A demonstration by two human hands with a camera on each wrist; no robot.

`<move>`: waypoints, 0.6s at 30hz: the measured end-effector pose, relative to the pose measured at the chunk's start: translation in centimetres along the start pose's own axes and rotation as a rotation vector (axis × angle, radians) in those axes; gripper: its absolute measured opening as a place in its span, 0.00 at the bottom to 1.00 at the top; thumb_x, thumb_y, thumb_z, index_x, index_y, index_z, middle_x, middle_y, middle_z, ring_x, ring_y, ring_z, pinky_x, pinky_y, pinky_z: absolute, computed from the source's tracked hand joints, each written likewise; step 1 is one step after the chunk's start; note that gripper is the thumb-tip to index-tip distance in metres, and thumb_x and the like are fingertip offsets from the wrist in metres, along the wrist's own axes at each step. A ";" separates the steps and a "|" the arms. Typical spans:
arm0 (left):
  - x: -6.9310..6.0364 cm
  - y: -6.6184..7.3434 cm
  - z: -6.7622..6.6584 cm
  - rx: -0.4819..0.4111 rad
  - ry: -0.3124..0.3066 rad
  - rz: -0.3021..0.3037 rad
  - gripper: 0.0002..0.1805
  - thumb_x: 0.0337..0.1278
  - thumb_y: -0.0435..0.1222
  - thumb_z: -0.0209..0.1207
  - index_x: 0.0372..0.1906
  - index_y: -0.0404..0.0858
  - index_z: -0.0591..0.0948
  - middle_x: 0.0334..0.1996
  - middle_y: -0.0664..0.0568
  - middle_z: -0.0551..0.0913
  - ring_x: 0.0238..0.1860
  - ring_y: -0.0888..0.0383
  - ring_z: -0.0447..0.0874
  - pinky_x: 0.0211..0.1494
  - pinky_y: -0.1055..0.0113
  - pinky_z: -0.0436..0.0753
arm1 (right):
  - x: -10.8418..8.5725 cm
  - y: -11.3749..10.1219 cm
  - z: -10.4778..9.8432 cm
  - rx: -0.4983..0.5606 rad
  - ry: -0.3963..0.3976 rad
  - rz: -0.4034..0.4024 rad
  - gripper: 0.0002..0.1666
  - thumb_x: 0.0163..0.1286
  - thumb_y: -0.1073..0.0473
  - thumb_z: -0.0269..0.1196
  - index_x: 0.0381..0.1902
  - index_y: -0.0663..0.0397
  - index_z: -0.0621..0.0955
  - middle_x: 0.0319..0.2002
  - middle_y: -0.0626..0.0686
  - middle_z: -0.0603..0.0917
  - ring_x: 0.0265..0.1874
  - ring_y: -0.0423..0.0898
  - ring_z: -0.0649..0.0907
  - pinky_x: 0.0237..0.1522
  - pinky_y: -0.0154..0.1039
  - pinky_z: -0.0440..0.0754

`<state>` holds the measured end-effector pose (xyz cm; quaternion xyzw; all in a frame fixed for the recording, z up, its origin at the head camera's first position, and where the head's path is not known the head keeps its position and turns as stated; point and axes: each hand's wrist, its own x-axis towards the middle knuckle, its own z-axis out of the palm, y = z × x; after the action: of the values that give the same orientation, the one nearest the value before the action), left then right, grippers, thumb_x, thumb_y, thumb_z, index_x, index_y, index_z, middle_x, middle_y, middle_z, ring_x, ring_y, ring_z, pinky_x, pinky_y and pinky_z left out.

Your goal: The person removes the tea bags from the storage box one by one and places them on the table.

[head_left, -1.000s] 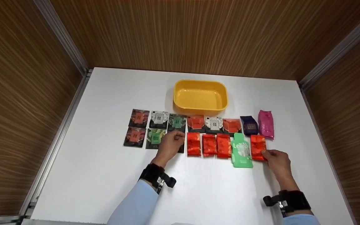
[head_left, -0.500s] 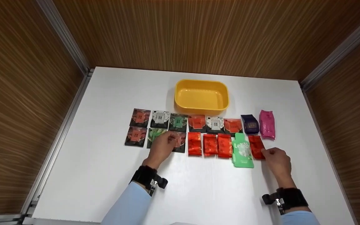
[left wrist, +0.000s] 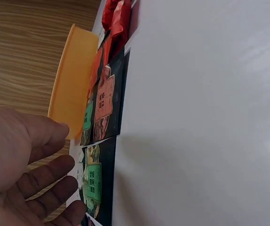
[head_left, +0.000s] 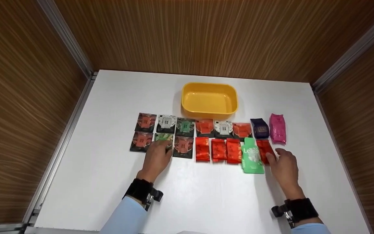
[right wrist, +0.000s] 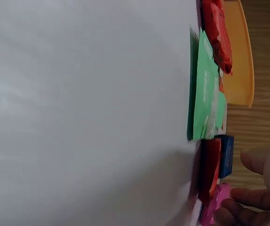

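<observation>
My left hand [head_left: 156,159] hovers over a green-label tea sachet [head_left: 163,137], partly covering it in the head view; its fingers are loosely bent and hold nothing. In the left wrist view a gap shows between the thumb and the fingers. Just right of that hand lies a black sachet with a red label [head_left: 183,147]. My right hand [head_left: 283,167] is beside the rightmost red foil packet [head_left: 265,150], thumb and fingers apart with nothing between them. That packet lies slightly tilted against or close to a green LeTea pouch [head_left: 252,158].
A yellow tub [head_left: 209,100] stands behind the rows. The back row has several sachets, a dark blue packet [head_left: 260,129] and a pink packet [head_left: 278,129]. More red foil packets [head_left: 218,150] lie in the front row. Wood-grain panels [head_left: 187,39] enclose the white table [head_left: 200,201].
My left hand has moved left, off the black red-label sachet to the green one. The rightmost red packet has shifted left and tilted; my right hand has let go of it.
</observation>
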<state>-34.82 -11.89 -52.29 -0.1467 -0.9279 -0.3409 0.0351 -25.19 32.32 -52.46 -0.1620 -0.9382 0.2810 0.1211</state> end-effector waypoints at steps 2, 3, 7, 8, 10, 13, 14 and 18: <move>-0.7 0.1 0.1 0.042 0.007 0.050 0.23 0.66 0.38 0.70 0.63 0.35 0.84 0.58 0.40 0.85 0.63 0.40 0.80 0.69 0.44 0.76 | -0.5 -1.3 0.8 0.002 0.042 -0.101 0.28 0.77 0.57 0.66 0.62 0.76 0.77 0.54 0.75 0.80 0.55 0.70 0.77 0.54 0.64 0.76; -1.1 0.2 0.2 0.066 0.000 0.079 0.26 0.66 0.39 0.71 0.65 0.35 0.83 0.60 0.40 0.84 0.65 0.40 0.78 0.70 0.44 0.74 | -0.8 -1.9 1.4 0.003 0.059 -0.163 0.28 0.75 0.58 0.67 0.62 0.75 0.77 0.55 0.75 0.80 0.56 0.70 0.77 0.56 0.65 0.75; -2.7 0.8 0.5 0.151 -0.083 0.182 0.38 0.63 0.49 0.72 0.73 0.36 0.76 0.69 0.39 0.77 0.75 0.39 0.69 0.78 0.40 0.64 | -2.9 -4.0 4.0 -0.047 0.041 -0.416 0.34 0.70 0.57 0.73 0.66 0.71 0.75 0.62 0.72 0.77 0.63 0.70 0.75 0.65 0.67 0.72; -3.1 0.9 0.6 0.168 -0.110 0.192 0.41 0.63 0.52 0.72 0.74 0.36 0.74 0.71 0.39 0.75 0.77 0.39 0.66 0.80 0.38 0.61 | -3.5 -4.4 4.6 -0.072 0.027 -0.469 0.36 0.69 0.55 0.74 0.67 0.70 0.75 0.64 0.72 0.77 0.64 0.70 0.75 0.66 0.67 0.72; -3.4 1.1 0.8 0.190 -0.150 0.201 0.44 0.62 0.55 0.71 0.76 0.38 0.73 0.75 0.38 0.72 0.80 0.38 0.61 0.81 0.35 0.56 | -4.4 -4.8 5.6 -0.128 0.000 -0.556 0.40 0.67 0.52 0.75 0.69 0.69 0.75 0.67 0.70 0.76 0.67 0.68 0.75 0.69 0.67 0.72; -3.6 1.1 1.1 0.208 -0.187 0.202 0.47 0.61 0.59 0.70 0.79 0.42 0.70 0.77 0.39 0.69 0.83 0.39 0.56 0.82 0.32 0.52 | -5.2 -5.0 6.4 -0.202 -0.052 -0.612 0.43 0.68 0.47 0.75 0.70 0.67 0.74 0.69 0.67 0.75 0.69 0.65 0.75 0.71 0.63 0.72; -3.6 1.0 1.2 0.210 -0.192 0.210 0.47 0.60 0.59 0.70 0.79 0.43 0.69 0.78 0.40 0.68 0.83 0.38 0.55 0.81 0.32 0.51 | -5.3 -5.0 6.6 -0.222 -0.066 -0.616 0.44 0.68 0.46 0.75 0.71 0.66 0.74 0.70 0.66 0.74 0.70 0.64 0.74 0.71 0.63 0.72; -3.4 0.5 1.5 0.210 -0.202 0.228 0.51 0.61 0.63 0.67 0.82 0.43 0.65 0.81 0.39 0.63 0.84 0.37 0.52 0.80 0.29 0.50 | -5.3 -4.9 7.0 -0.259 -0.125 -0.609 0.48 0.71 0.42 0.71 0.75 0.66 0.70 0.74 0.66 0.70 0.74 0.64 0.70 0.76 0.63 0.66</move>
<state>-31.42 -11.40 -53.74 -0.2798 -0.9346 -0.2196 -0.0047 -23.71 23.00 -56.12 0.1294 -0.9770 0.1198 0.1200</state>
